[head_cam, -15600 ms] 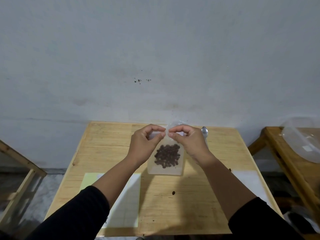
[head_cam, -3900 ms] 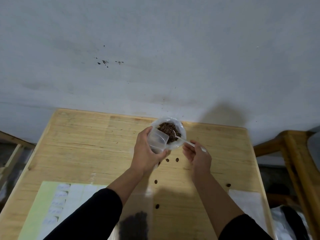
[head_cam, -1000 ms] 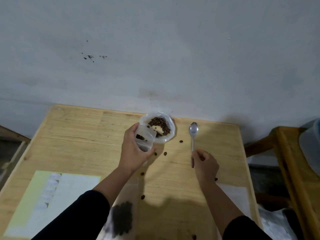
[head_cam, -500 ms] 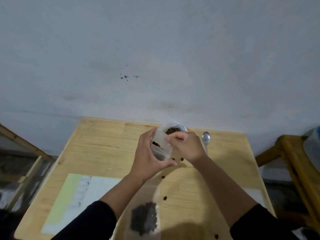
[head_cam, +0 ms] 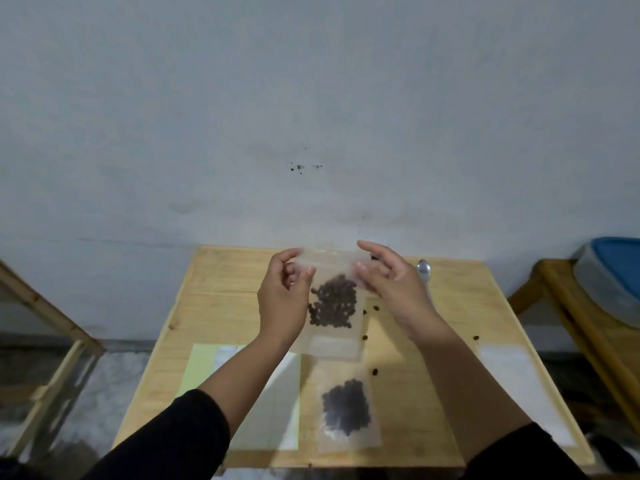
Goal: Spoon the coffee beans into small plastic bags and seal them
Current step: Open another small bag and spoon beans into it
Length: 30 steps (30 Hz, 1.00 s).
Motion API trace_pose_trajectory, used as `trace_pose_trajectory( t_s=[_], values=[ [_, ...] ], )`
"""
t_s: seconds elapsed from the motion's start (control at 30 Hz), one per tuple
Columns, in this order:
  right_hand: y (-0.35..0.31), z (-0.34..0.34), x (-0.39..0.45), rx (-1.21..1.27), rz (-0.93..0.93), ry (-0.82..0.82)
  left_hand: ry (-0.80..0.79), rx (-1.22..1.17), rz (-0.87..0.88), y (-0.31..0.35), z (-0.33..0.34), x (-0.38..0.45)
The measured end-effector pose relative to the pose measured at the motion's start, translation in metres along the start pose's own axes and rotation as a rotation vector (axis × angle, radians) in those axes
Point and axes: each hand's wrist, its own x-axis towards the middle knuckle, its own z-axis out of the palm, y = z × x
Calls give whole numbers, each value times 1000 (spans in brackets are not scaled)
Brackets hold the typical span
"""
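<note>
A small clear plastic bag [head_cam: 334,341] with dark coffee beans inside hangs upright above the wooden table [head_cam: 214,292]. My left hand [head_cam: 282,299] pinches its top left corner. My right hand [head_cam: 391,285] holds the top right corner, fingers partly spread. A second bag of beans [head_cam: 348,410] lies flat on the table near the front edge. A metal spoon [head_cam: 424,271] lies at the table's back right, beside my right hand. The bean container is hidden behind the held bag and my hands.
Several loose beans [head_cam: 375,308] are scattered on the table right of the bag. A yellow-edged sheet of labels [head_cam: 204,368] lies front left, a white sheet [head_cam: 512,375] front right. A side table with a blue-lidded tub [head_cam: 613,271] stands right; a wooden frame [head_cam: 45,341] stands left.
My right hand left the spoon on the table and came to the bag. Both hands now hold the bag flat and upright by its top corners; the view tilted.
</note>
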Motion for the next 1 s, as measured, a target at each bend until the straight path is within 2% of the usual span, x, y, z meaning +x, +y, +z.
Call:
trace_pose_trajectory(
  t_s=[0.1,0.2,0.37,0.5,0.7,0.8,1.0],
  values=[
    [6,7,-14,-14,-70,103,-22,-43,-14,3,-8,-5],
    [-1,8,-16,-81,-131,162,-137,27,95,7,-15,-8],
    [-18,0,-13,-147,-195,97,-255,36,115,16,-21,0],
    [-23,-4,-11,-142,-152,37,-263,5,87,23,-23,6],
    [-18,-3,-4,-111,-136,121,-203,41,99,30,-12,6],
    [-15,-2,-1,-102,-120,111,-171,50,91,28,-8,8],
    [-7,4,4,-171,-92,77,-276,112,99,23,-4,7]
  ],
)
